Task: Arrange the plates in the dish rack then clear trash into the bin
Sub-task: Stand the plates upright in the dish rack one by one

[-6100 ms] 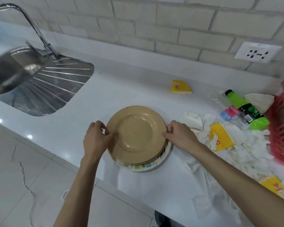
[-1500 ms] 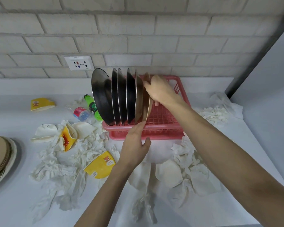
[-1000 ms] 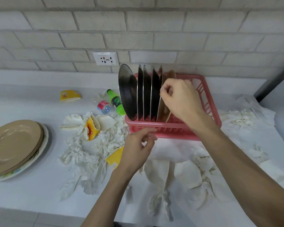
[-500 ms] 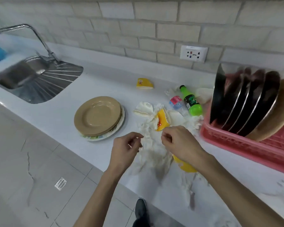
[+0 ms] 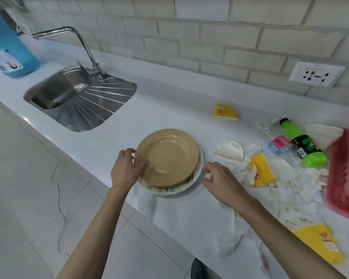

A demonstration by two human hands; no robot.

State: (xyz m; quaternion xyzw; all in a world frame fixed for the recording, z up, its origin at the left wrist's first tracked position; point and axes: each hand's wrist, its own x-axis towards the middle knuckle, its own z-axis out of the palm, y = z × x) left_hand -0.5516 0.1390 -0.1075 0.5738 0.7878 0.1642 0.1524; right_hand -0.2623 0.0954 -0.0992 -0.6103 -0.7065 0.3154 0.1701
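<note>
A stack of tan plates (image 5: 169, 156) lies on a white patterned plate (image 5: 198, 174) near the front edge of the white counter (image 5: 169, 109). My left hand (image 5: 125, 170) grips the left rim of the top tan plate, thumb lying on its face. My right hand (image 5: 220, 180) hovers just right of the stack, its fingers loosely curled and holding nothing. The red dish rack (image 5: 345, 178) is cut off at the right edge; its plates are out of view. Trash lies between the stack and the rack: crumpled white paper (image 5: 302, 198), yellow wrappers (image 5: 263, 172) and a green bottle (image 5: 302, 143).
A steel sink (image 5: 75, 97) with a tall tap (image 5: 79, 39) sits at the left, and a blue jug (image 5: 6, 47) stands beyond it. A clear bottle with a pink label (image 5: 279, 143) lies beside the green one. More yellow wrappers (image 5: 225, 112) lie further back. No bin is in view.
My hands left the rack, where a tan plate now stands beside the metal ones, and came back to the stack. My left hand has taken hold of the top plate's rim.
</note>
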